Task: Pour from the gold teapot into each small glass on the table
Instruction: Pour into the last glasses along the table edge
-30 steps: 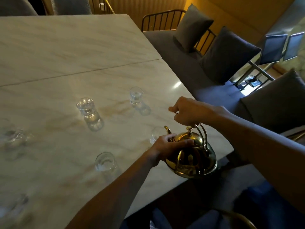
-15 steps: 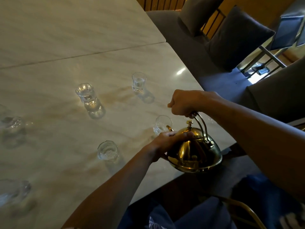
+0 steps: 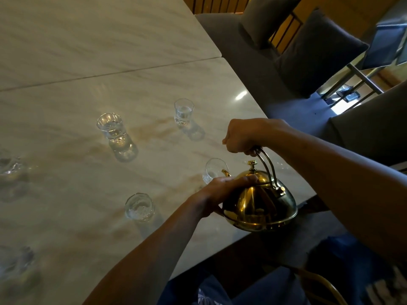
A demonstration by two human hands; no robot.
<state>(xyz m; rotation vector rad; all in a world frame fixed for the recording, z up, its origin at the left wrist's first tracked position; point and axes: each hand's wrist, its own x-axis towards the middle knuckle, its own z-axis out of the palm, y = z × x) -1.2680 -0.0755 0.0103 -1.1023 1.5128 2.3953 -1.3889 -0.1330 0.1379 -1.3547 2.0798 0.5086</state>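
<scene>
1. The right hand (image 3: 244, 135) is clenched round the top of the thin arched wire handle (image 3: 267, 166) of the round, polished gold teapot (image 3: 259, 203), knuckles turned toward the table's middle
2. The left hand (image 3: 222, 192) lies against the teapot's spout side, its fingers (image 3: 242, 180) stretched nearly straight over the domed lid just below the small gold knob (image 3: 252, 165), pressing on it rather than wrapping it
3. The gold teapot sits between the two hands at the near right edge of the table, its base reaching out past that edge; whether it touches the top I cannot tell
4. Its short curved spout (image 3: 225, 172) pokes out above the left hand and ends just beside the rim of the nearest small clear glass (image 3: 214, 170)
5. Left of the left forearm stands a low clear glass (image 3: 139, 208)
6. Farther out stand a tall ribbed clear glass (image 3: 111, 127) and a slimmer clear glass (image 3: 184, 111), both holding some clear liquid
7. Two more glasses, one (image 3: 11, 166) above the other (image 3: 13, 260), show only as blurs at the left edge
8. All rest on a pale marble table (image 3: 110, 40) with a seam across it
9. Beyond its right side is a grey bench (image 3: 253, 69) with dark grey cushions (image 3: 317, 51)
</scene>
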